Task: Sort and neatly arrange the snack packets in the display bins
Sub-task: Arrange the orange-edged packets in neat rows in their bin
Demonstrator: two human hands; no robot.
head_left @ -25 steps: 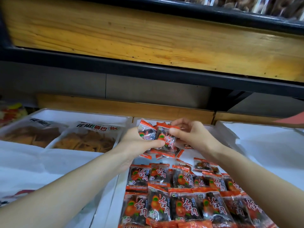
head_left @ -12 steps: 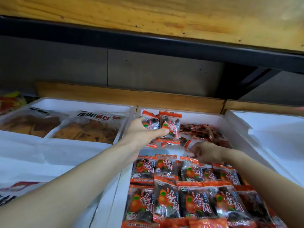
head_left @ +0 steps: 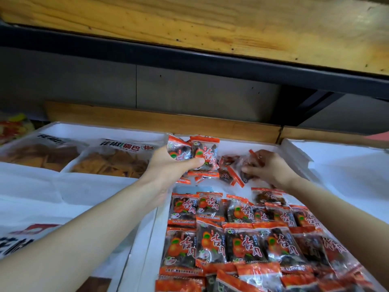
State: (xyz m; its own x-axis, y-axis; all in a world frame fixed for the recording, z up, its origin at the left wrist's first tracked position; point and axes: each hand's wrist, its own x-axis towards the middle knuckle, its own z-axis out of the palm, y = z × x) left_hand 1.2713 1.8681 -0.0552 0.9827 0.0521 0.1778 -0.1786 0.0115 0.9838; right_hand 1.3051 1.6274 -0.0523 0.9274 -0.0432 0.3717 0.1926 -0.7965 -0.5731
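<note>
Apricot packet stack (head_left: 203, 153) gripped by L hand (head_left: 168, 167), fingers curled; loose packet (head_left: 255, 157) pinched by R hand (head_left: 273, 168). Should be added label-up, edges aligned.

Left hand (head_left: 168, 165): bare. Slender build, with a long, tapered thumb and faint creases across the wrist.

Left forearm (head_left: 94, 224): bare over its whole visible length, to the lower left frame edge. Surface smooth and even, widening toward that edge.

Right hand (head_left: 271, 167): bare. Its back shows, with the knuckle line faintly marked. It is partly in shade, so finer detail cannot be judged.

Right forearm (head_left: 336, 211): bare to the right frame edge. Smooth, slim at the wrist, broader nearer the camera.

Nails on both hands are too blurred to assess. Both arms show bare skin wherever they are in view.
</note>
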